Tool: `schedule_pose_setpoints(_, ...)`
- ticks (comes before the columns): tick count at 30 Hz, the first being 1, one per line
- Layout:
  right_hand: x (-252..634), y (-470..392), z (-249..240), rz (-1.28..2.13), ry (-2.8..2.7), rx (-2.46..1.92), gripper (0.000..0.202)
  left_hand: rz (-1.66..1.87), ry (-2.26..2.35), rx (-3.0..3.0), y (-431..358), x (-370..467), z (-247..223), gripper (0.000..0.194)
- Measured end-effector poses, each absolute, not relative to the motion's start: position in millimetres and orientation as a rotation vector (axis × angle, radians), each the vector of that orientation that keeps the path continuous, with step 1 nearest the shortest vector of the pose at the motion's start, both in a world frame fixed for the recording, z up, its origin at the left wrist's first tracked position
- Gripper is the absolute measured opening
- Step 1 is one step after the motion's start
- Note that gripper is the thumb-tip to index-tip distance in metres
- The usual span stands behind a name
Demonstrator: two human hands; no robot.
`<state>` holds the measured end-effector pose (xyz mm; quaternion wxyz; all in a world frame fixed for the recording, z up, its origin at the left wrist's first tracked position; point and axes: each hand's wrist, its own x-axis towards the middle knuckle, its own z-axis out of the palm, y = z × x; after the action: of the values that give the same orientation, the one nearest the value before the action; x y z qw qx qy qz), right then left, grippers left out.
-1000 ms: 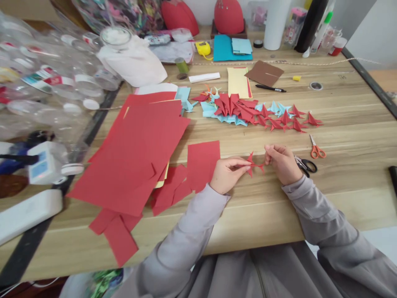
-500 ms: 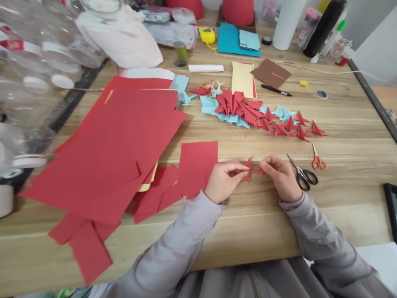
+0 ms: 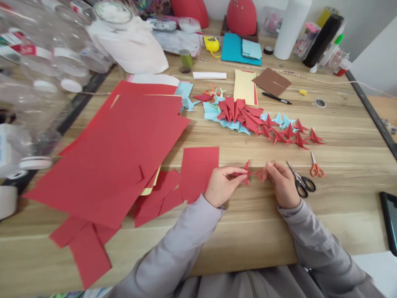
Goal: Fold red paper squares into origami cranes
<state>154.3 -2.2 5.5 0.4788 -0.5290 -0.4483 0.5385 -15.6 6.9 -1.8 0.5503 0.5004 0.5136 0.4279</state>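
Between finger and thumb my left hand point(image 3: 221, 184) pinches a small red folded paper figure point(image 3: 247, 173), held just above the wooden table with its pointed wings spread up and down. Its narrow end points toward my right hand point(image 3: 283, 182). The curled fingers of that hand are right beside this end, and their tips are smeared by motion, so I cannot tell whether they touch it. Black-handled scissors point(image 3: 305, 186) lie just to the right of my right hand. A red paper rectangle point(image 3: 200, 169) lies left of the figure, partly under my left hand.
Several finished red paper figures point(image 3: 288, 131) and light blue ones lie across the middle. Large red sheets point(image 3: 124, 145) cover the left side. Orange scissors point(image 3: 316, 169), a black pen point(image 3: 276, 98) and a phone point(image 3: 388, 223) are to the right. Clear plastic jars point(image 3: 37, 99) crowd the far left.
The fingers of my right hand have shifted slightly right, away from the paper figure's end they were pinching. My left hand keeps its pinch. The view has tilted up a little.
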Motion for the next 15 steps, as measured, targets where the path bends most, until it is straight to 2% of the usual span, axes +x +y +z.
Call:
schedule_pose_setpoints(5, 153.3, -5.2, 8.3, 1.344, -1.233, -1.385, 0.03, 1.004, 1.213, 1.099, 7.5, -15.3, -2.5, 0.01)
schedule_pose_setpoints(10, 157.4, -2.5, 1.8, 1.288, -1.049, -1.319, 0.029, 1.056, 1.245, 1.01, 9.1, -15.8, -3.2, 0.015)
schedule_pose_setpoints(14, 154.7, -4.8, 3.2, 1.328, -1.073, -1.22, 0.016, 1.07, 1.222, 0.97, 7.8, -15.4, -1.6, 0.017)
schedule_pose_setpoints(15, 153.4, -5.7, 3.8, 1.36, -1.099, -1.184, 0.02, 1.064, 1.213, 0.964, 7.2, -15.2, -0.9, 0.017)
